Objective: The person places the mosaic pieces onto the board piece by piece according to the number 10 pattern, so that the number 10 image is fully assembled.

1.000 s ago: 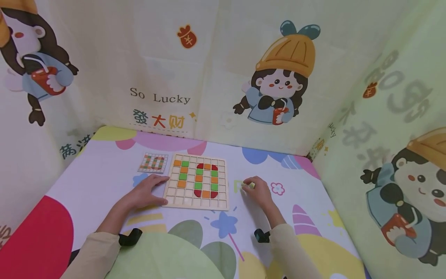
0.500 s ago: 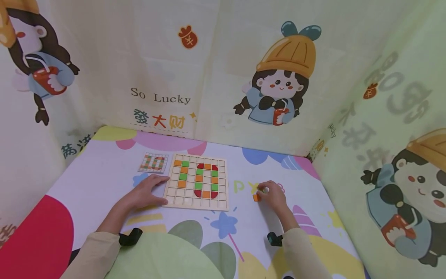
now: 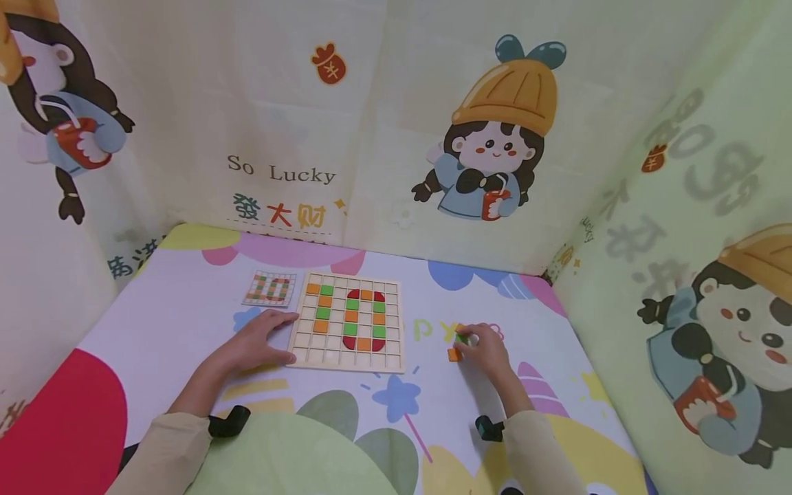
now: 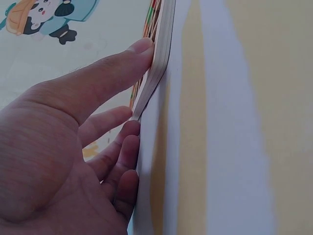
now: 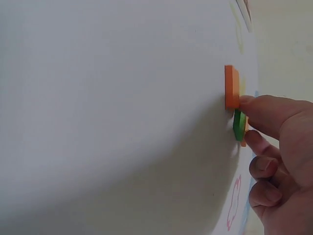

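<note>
A table [image 3: 185, 323] under a bright cartoon-print cloth fills the scene, with printed fabric walls [image 3: 383, 137] of hatted girls and "So Lucky" lettering behind and to the right.

Nearest are two beige sleeves [image 3: 161, 447], each wrist wearing a dark strap. The left hand [image 3: 250, 344] lies flat on the cloth, its fingers [image 4: 122, 161] straight and released, the thumb tip pressing the left edge of the board [image 3: 346, 322]. The right hand [image 3: 485, 350] sits to the right of the board and apart from it, its fingers [image 5: 266, 115] pinching a green tile [image 5: 238, 125]. An orange tile [image 3: 454, 355] lies on the cloth just beside that hand, touching the thumb tip in the right wrist view.

The board is a wooden grid holding orange and green tiles and red curved pieces that form "10". Just beyond its far left corner lies a small pattern card [image 3: 269, 288] showing the same "10".
</note>
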The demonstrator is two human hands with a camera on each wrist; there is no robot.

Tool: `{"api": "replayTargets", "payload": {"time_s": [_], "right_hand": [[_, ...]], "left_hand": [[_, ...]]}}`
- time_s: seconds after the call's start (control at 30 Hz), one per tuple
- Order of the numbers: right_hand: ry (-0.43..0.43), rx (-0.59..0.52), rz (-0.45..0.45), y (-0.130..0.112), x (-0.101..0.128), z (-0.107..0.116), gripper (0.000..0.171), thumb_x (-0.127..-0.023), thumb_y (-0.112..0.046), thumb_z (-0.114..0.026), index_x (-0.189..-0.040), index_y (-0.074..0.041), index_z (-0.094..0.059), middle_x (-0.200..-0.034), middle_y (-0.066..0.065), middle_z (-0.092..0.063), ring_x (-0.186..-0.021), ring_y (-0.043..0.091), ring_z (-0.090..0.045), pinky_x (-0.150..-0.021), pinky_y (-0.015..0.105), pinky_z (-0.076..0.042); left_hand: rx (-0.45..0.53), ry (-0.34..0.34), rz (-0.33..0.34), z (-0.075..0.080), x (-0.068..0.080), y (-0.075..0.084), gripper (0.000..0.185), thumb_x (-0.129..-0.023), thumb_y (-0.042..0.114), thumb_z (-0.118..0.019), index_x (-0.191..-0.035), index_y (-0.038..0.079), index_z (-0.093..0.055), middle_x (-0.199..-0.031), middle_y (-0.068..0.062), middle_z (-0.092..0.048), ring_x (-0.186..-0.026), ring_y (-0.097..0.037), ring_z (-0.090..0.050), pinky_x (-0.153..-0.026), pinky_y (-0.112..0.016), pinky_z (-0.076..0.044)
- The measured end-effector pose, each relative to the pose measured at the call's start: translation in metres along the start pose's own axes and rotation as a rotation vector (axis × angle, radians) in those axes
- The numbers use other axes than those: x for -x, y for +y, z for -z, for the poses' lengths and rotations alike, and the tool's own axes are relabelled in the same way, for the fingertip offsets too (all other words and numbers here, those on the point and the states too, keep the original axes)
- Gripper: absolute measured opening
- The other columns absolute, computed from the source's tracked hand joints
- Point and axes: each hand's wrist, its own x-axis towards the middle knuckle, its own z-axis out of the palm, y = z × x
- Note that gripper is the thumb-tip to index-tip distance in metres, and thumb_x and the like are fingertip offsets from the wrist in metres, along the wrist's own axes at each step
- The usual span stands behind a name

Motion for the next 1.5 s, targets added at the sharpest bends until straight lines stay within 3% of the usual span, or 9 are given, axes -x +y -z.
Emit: {"api": "replayTargets", "payload": {"time_s": [0.27, 0.43, 0.63, 0.83, 1.1, 1.5], "right_hand": [[-0.022, -0.008, -0.059, 0.0, 0.002, -0.001, 0.027, -0.079, -0.017, -0.079, -0.103, -0.005, -0.071, -0.11, 0.011, -0.07, -0.109, 0.029, -0.059, -0.099, 0.051, -0.045], [-0.028, 0.04, -0.094, -0.002, 0.002, -0.002, 0.023, -0.079, -0.02, -0.077, -0.098, -0.009, -0.07, -0.101, 0.006, -0.068, -0.098, 0.024, -0.059, -0.089, 0.047, -0.048], [0.017, 0.055, -0.039, -0.008, 0.004, -0.002, 0.01, -0.079, -0.016, -0.071, -0.088, -0.012, -0.071, -0.094, 0.003, -0.069, -0.089, 0.021, -0.059, -0.078, 0.043, -0.048], [0.01, 0.001, -0.024, -0.005, 0.009, -0.002, 0.013, -0.082, -0.017, -0.071, -0.093, -0.011, -0.07, -0.096, 0.003, -0.068, -0.081, 0.019, -0.054, -0.073, 0.035, -0.044], [-0.053, -0.033, 0.014, 0.001, 0.017, -0.001, 0.029, -0.079, -0.016, -0.078, -0.106, -0.01, -0.07, -0.108, 0.006, -0.066, -0.095, 0.021, -0.057, -0.087, 0.042, -0.051], [-0.044, 0.116, 0.095, -0.007, 0.012, -0.004, 0.021, -0.072, -0.021, -0.077, -0.09, -0.012, -0.07, -0.092, -0.001, -0.063, -0.088, 0.02, -0.058, -0.085, 0.043, -0.049]], "left_hand": [[-0.007, -0.002, 0.008, 0.002, 0.0, -0.002, 0.084, -0.076, 0.038, -0.08, -0.147, 0.013, -0.041, -0.145, -0.021, -0.037, -0.13, -0.041, -0.038, -0.104, -0.061, -0.036], [-0.016, -0.001, -0.005, 0.0, -0.003, -0.002, 0.084, -0.076, 0.039, -0.08, -0.146, 0.012, -0.042, -0.144, -0.022, -0.038, -0.129, -0.042, -0.038, -0.103, -0.061, -0.036], [-0.015, -0.002, 0.001, -0.002, -0.003, 0.0, 0.084, -0.075, 0.041, -0.08, -0.146, 0.014, -0.043, -0.143, -0.021, -0.039, -0.128, -0.041, -0.039, -0.102, -0.061, -0.037], [0.004, 0.008, -0.019, 0.0, -0.002, 0.0, 0.083, -0.075, 0.039, -0.081, -0.145, 0.013, -0.044, -0.142, -0.021, -0.04, -0.13, -0.041, -0.039, -0.103, -0.06, -0.037], [0.003, 0.015, -0.031, 0.001, -0.001, 0.0, 0.083, -0.075, 0.039, -0.081, -0.144, 0.012, -0.044, -0.142, -0.022, -0.04, -0.13, -0.042, -0.039, -0.103, -0.061, -0.037], [-0.003, 0.017, -0.037, 0.001, -0.002, -0.001, 0.083, -0.075, 0.038, -0.081, -0.144, 0.012, -0.044, -0.144, -0.022, -0.039, -0.131, -0.043, -0.037, -0.104, -0.062, -0.035]]}}
